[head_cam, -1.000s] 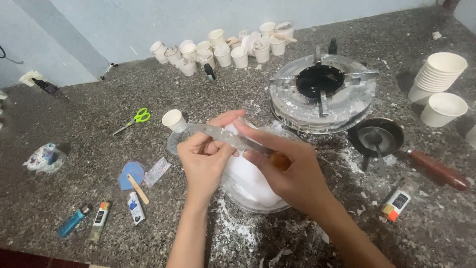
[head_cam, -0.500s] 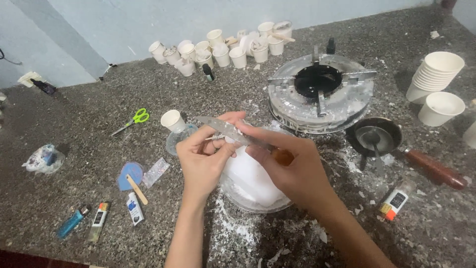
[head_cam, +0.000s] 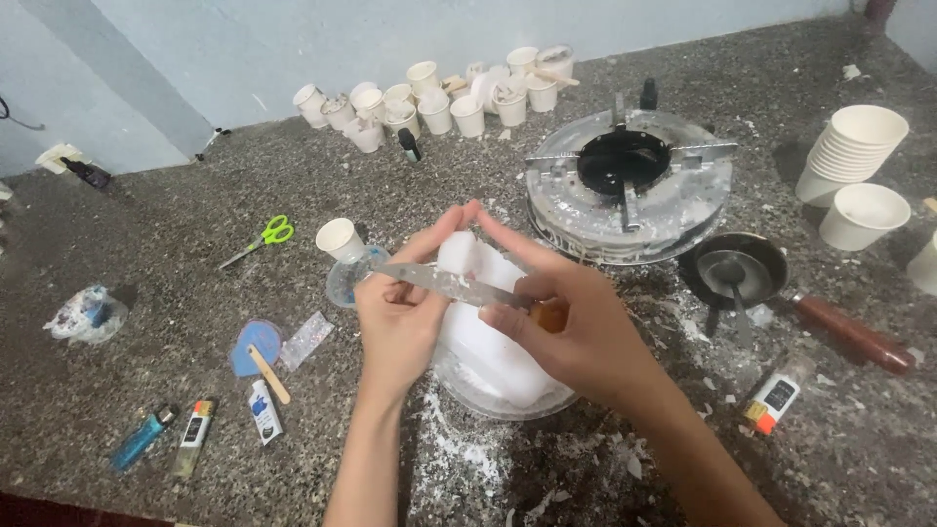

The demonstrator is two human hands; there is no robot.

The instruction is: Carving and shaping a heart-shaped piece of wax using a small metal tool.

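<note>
Beneath both hands sits a clear bowl holding a white wax block, with white crumbs scattered on the speckled counter nearer the person. Over it, the right hand grips the orange handle of a knife, while the left hand pinches the blade between thumb and fingers. Just left of the left hand stands a small paper cup. Right of the right hand lies a small dark pan. Beyond the hands sits a round gas burner, and farther back a cluster of paper cups.
</note>
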